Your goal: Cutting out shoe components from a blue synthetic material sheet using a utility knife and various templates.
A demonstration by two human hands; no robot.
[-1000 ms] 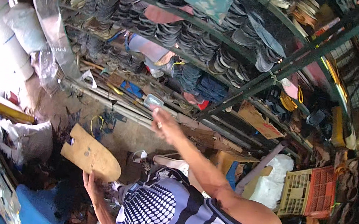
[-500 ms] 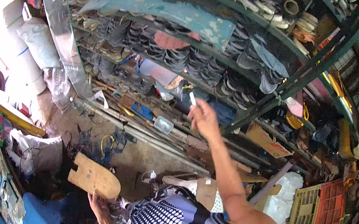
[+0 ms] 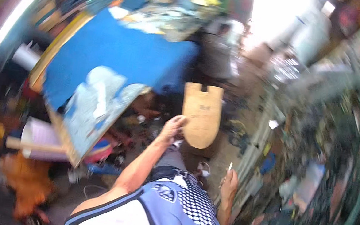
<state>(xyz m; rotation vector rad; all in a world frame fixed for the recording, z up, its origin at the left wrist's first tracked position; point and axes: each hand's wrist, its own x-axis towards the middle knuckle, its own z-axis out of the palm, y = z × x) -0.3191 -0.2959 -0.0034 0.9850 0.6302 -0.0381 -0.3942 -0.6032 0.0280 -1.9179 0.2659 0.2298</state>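
Now, in the head view, your left hand [image 3: 172,129] grasps a flat tan board [image 3: 201,116], rounded at one end and square-notched at the other, by its long edge. The board lies just right of that hand, its notch pointing away from you and its rounded end toward you. Half a second ago, the notched end pointed off to the left and the board lay slantwise.

Your right hand [image 3: 229,186] has come down from in front of the shelves to beside your torso. It pinches a short, thin white stick [image 3: 230,166], which stands up above the fingers, as it did half a second ago; whether it is chalk or something else, you cannot tell.

Your view has swung left as well. A blue-covered table with a pale wooden edge [image 3: 119,50] now spreads out to the left of and beyond your left hand, with a torn pale-grey patch [image 3: 92,98] on its near part. Beyond the board from that hand is a bulging whitish-grey sack [image 3: 221,48]. A crumpled orange-brown cloth [image 3: 28,182] lies well to the left of and nearer you than your left hand. Right of your right hand, the shelves are smeared by motion.
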